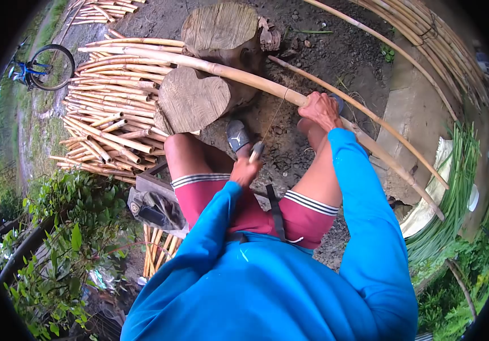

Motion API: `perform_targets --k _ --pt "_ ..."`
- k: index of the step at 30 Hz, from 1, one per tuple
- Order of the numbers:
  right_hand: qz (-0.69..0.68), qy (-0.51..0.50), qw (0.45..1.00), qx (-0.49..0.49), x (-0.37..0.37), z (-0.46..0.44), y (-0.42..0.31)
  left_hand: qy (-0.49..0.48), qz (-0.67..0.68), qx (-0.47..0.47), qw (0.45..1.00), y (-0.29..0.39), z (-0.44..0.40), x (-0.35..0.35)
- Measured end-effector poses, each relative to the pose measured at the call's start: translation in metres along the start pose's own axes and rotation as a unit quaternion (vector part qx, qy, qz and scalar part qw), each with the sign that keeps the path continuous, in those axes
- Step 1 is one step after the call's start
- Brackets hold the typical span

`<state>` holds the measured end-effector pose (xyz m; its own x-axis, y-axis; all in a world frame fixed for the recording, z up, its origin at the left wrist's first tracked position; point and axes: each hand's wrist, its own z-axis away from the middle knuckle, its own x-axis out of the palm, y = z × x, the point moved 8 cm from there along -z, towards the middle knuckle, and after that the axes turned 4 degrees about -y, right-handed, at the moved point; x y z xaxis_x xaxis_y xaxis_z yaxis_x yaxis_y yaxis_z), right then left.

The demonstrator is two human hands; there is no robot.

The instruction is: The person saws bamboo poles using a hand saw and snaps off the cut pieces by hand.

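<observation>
A long bamboo pole (256, 81) runs from the cut pile over the tree stumps and down to the right. My right hand (321, 111) is wrapped round it near its middle. My left hand (245, 171) is closed on the handle of a saw (258, 151). The saw's thin blade reaches up to the pole, just left of my right hand, and seems to touch it. A thinner bamboo pole (364, 111) lies beyond my right hand, apart from it.
Two wood stumps (190, 98) stand ahead, beside a large pile of cut bamboo (105, 113). More long poles (426, 34) lie at upper right. A bicycle (51, 67) is at far left. Green leaves (452, 187) lie at right, leafy plants (77, 238) at lower left.
</observation>
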<state>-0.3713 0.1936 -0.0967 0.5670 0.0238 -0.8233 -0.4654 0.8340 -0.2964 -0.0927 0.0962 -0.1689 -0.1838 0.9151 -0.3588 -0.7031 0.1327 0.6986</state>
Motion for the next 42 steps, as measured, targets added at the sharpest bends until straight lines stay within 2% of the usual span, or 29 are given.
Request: perform_targets --k 1,3,5,7,10,11,12,13,14,16,18,20,22,24,25,27,28,29,30,32,33,35,40,42 --pt "0.002 0.005 1.0 0.006 -0.002 -0.002 -0.001 0.027 -0.001 0.018 0.999 0.008 0.015 -0.011" --pt "-0.006 0.01 1.0 0.001 -0.001 0.001 -0.002 -0.07 0.057 -0.101 0.991 0.007 0.031 -0.002" --pt "-0.002 0.018 1.0 -0.016 -0.004 0.001 -0.007 -0.036 0.048 -0.079 0.995 0.018 -0.028 0.005" --pt "-0.015 0.013 1.0 -0.02 -0.002 0.005 -0.006 -0.121 0.174 -0.157 0.965 0.075 -0.052 0.01" --pt "-0.026 0.016 0.999 -0.016 -0.007 0.005 0.004 -0.048 0.052 -0.036 0.997 0.069 -0.051 0.005" --pt "-0.018 0.017 1.0 -0.009 -0.005 0.004 0.01 -0.095 0.028 -0.052 0.994 0.039 -0.03 0.014" --pt "-0.012 0.011 1.0 -0.007 0.0 0.006 0.01 0.002 0.004 0.022 1.0 0.013 0.002 0.011" --pt "-0.013 0.009 1.0 -0.019 -0.001 0.005 0.009 -0.048 -0.002 -0.065 0.997 -0.007 0.028 0.007" --pt "-0.018 0.016 1.0 -0.016 -0.007 0.0 0.007 -0.052 0.01 -0.106 0.993 0.015 0.042 -0.003" --pt "-0.012 -0.004 1.0 -0.021 -0.002 0.006 0.0 -0.057 0.039 -0.108 0.992 -0.01 0.022 0.005" --pt "-0.007 0.025 1.0 -0.015 -0.007 -0.001 -0.007 -0.033 0.041 -0.06 0.997 0.033 -0.016 0.0" --pt "-0.022 0.002 1.0 -0.012 -0.003 0.005 -0.006 -0.101 0.139 -0.135 0.976 0.076 -0.049 0.006" --pt "-0.025 -0.002 1.0 -0.01 -0.005 0.01 -0.005 -0.104 0.125 -0.135 0.977 0.059 -0.061 0.014" --pt "0.003 0.003 1.0 -0.008 -0.004 0.007 0.0 -0.087 0.115 -0.085 0.986 0.046 -0.038 0.011" --pt "-0.013 -0.019 1.0 -0.001 0.0 0.006 0.005 0.016 0.087 -0.023 0.996 0.017 -0.003 0.009" --pt "-0.014 -0.013 1.0 -0.01 -0.008 -0.001 0.003 0.032 0.01 -0.014 0.999 0.003 0.038 -0.011" --pt "-0.007 -0.025 1.0 -0.015 -0.003 0.004 0.003 -0.063 -0.024 -0.085 0.994 0.006 0.057 -0.01" --pt "-0.003 -0.039 0.999 -0.016 0.009 0.013 0.003 -0.08 -0.114 0.032 0.99 0.019 0.074 -0.009" --pt "0.002 -0.028 1.0 -0.01 0.007 0.012 0.003 -0.087 -0.204 0.161 0.962 0.04 0.082 -0.006" --pt "0.007 0.0 1.0 -0.006 -0.004 0.0 0.003 -0.075 -0.009 0.021 0.997 0.065 0.119 -0.029" --pt "-0.005 0.011 1.0 -0.004 0.0 0.004 0.004 -0.076 -0.01 0.018 0.997 0.074 0.144 -0.037" --pt "0.002 0.026 1.0 -0.005 -0.001 0.004 0.001 -0.109 0.133 -0.039 0.984 0.075 0.168 -0.049" --pt "0.008 -0.015 0.997 -0.069 0.004 -0.005 0.001 -0.007 0.265 -0.051 0.963 0.035 0.131 -0.076" --pt "-0.047 -0.104 0.988 -0.1 0.012 -0.007 0.003 0.012 0.348 -0.057 0.936 0.028 0.118 -0.079"
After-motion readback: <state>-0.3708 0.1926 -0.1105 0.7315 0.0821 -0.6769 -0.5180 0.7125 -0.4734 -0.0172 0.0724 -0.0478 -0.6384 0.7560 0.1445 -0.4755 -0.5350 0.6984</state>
